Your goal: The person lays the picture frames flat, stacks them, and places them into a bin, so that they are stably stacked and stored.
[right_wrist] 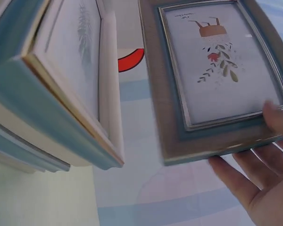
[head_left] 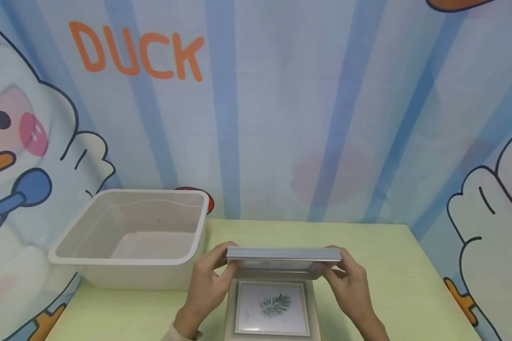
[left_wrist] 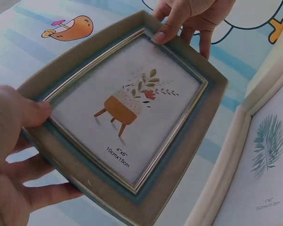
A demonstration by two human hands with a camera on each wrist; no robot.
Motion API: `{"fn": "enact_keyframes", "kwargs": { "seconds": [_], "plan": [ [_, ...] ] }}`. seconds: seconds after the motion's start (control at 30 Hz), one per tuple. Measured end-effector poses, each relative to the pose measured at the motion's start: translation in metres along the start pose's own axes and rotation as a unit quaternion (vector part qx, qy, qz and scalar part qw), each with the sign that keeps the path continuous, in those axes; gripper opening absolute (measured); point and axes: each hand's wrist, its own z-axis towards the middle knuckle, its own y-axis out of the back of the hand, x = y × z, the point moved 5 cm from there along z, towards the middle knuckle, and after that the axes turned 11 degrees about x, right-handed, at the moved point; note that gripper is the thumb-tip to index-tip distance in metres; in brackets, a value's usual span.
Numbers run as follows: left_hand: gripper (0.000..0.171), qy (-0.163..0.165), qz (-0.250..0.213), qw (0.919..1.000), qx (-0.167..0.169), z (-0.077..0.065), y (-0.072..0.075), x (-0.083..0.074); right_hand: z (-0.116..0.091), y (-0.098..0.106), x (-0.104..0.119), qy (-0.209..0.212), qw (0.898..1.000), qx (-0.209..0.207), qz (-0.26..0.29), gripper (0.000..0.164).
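Note:
Both hands hold one picture frame, raised and tilted so its edge faces the head camera. My left hand pinches one end, with the thumb on the front and fingers behind. At the opposite end my right hand grips it likewise. In the left wrist view, this frame has a brown-and-teal border and a print of a potted plant. Below it lies a pale-bordered picture frame with a green leaf print. The right wrist view shows more teal-edged frames stacked under that one.
A deep beige plastic bin stands at the left on the light green table. No contents show inside the bin. Behind the table hangs a blue striped backdrop with cartoon ducks.

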Motion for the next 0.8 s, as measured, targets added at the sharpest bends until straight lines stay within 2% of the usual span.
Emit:
{"fn": "enact_keyframes", "kwargs": {
  "seconds": [0.1, 0.2, 0.33, 0.47, 0.53, 0.6, 0.67, 0.8],
  "plan": [
    [0.025, 0.037, -0.012, 0.9991, -0.017, -0.001, -0.002, 0.004, -0.001, 0.0, -0.003, -0.013, 1.0, -0.013, 0.014, 0.047],
    [0.023, 0.084, -0.034, 0.9955, -0.026, -0.002, -0.003, 0.01, -0.001, 0.0, -0.004, -0.009, 0.999, -0.025, 0.028, 0.052],
    [0.023, 0.13, -0.059, 0.9895, -0.02, -0.002, -0.004, 0.016, -0.001, -0.002, -0.003, 0.029, 0.998, -0.035, 0.032, 0.054],
    [0.024, 0.159, -0.069, 0.9847, -0.014, -0.003, -0.002, 0.018, -0.001, -0.004, 0.0, 0.076, 0.996, -0.037, 0.04, 0.057],
    [0.024, 0.173, -0.07, 0.9824, -0.01, -0.004, -0.002, 0.018, -0.001, -0.004, 0.0, 0.086, 0.995, -0.031, 0.039, 0.058],
    [0.024, 0.184, -0.071, 0.9804, -0.006, -0.004, 0.0, 0.017, -0.001, -0.004, 0.0, 0.084, 0.996, -0.015, 0.028, 0.06],
    [0.024, 0.192, -0.068, 0.9789, -0.004, -0.004, 0.002, 0.016, 0.0, -0.004, -0.001, 0.068, 0.997, 0.019, 0.015, 0.066],
    [0.025, 0.207, -0.069, 0.9759, -0.001, -0.002, 0.006, 0.015, 0.0, -0.005, -0.004, 0.036, 0.992, 0.12, -0.011, 0.084]
  ]
}}
